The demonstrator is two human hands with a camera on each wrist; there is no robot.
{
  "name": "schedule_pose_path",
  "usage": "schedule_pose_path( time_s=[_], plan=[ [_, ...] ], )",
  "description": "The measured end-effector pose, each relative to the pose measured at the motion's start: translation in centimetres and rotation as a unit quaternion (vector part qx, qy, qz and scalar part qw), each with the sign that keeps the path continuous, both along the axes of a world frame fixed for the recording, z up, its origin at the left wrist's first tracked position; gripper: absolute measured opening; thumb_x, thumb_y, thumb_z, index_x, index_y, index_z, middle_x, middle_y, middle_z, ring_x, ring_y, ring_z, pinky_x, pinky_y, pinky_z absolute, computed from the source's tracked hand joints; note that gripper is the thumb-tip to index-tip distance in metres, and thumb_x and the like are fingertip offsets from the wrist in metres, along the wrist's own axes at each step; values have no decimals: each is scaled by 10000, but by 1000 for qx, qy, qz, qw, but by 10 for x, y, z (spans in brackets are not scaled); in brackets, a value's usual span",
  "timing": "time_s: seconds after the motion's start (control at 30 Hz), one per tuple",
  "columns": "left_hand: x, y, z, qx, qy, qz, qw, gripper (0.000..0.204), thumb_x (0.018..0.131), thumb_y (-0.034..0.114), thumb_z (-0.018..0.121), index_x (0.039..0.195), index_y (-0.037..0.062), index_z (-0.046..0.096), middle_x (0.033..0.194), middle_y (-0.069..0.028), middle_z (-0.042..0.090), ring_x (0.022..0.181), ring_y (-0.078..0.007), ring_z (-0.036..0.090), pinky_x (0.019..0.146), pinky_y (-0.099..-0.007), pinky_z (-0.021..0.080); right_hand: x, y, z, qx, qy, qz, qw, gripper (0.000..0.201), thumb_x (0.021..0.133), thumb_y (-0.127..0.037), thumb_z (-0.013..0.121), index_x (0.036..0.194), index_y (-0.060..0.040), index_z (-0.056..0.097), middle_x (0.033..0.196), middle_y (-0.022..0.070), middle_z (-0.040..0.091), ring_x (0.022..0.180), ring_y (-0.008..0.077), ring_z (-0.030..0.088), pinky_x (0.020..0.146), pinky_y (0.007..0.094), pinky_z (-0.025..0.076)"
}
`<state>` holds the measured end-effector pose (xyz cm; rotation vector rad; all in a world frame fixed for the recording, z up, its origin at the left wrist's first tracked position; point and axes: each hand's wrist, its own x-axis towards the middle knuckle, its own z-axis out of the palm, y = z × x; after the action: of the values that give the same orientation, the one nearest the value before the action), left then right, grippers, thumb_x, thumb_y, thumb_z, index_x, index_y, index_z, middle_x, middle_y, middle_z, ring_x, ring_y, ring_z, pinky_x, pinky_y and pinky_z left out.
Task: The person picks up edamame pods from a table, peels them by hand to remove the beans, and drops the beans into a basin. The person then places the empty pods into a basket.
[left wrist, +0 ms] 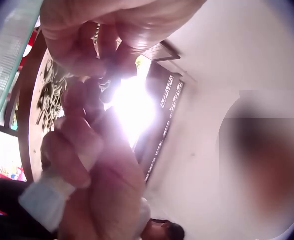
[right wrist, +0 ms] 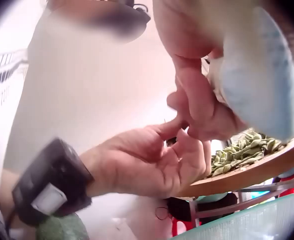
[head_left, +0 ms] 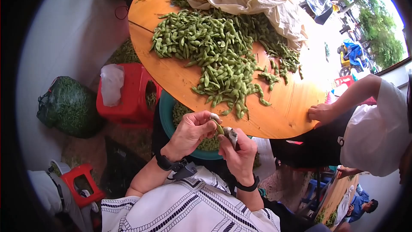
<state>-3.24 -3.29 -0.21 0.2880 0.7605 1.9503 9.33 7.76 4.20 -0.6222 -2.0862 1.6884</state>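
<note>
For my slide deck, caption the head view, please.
Both hands, left hand and right hand, pinch one bean pod beside a heaped round table.

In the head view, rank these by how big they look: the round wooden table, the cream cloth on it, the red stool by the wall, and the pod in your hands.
1. round wooden table
2. cream cloth
3. red stool, though it sits lower and farther from the camera, so unsure against the cloth
4. pod, pinched between left hand and right hand

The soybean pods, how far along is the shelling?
Done: some green pieces lie in the teal basin under the table edge. In hand: the left hand and right hand pinch one pod. Left: the big pile of pods on the round table.
</note>
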Motion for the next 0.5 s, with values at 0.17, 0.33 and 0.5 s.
schedule_pose_path(
  time_s=[0.17, 0.33, 0.5],
  plan=[
    [0, 1, 6, -117, 155, 85, 977, 219, 904, 191, 727, 981, -9, 682, 793, -16, 675, 694, -51, 566, 634, -198, 463, 11, 8, 9, -49, -52, 110, 991, 234, 900, 58, 546, 1128, 54, 597, 930, 95, 602, 622, 115, 627, 522, 244, 463],
    [5, -2, 13, -173, 212, 113, 955, 193, 899, 166, 733, 939, -16, 684, 759, 2, 661, 681, -44, 554, 607, -192, 441, 8, 5, -2, -4, -8, 113, 994, 304, 877, 101, 502, 1172, 79, 570, 1092, 138, 575, 667, 150, 650, 546, 262, 495],
    [11, 0, 8, -224, 343, 183, 894, 175, 858, 104, 755, 939, -32, 680, 751, -26, 665, 668, -46, 569, 590, -231, 473, 10, 5, 0, -13, -15, 127, 992, 330, 865, 119, 494, 1183, 80, 569, 1136, 146, 568, 679, 160, 657, 543, 258, 500]
  ],
)
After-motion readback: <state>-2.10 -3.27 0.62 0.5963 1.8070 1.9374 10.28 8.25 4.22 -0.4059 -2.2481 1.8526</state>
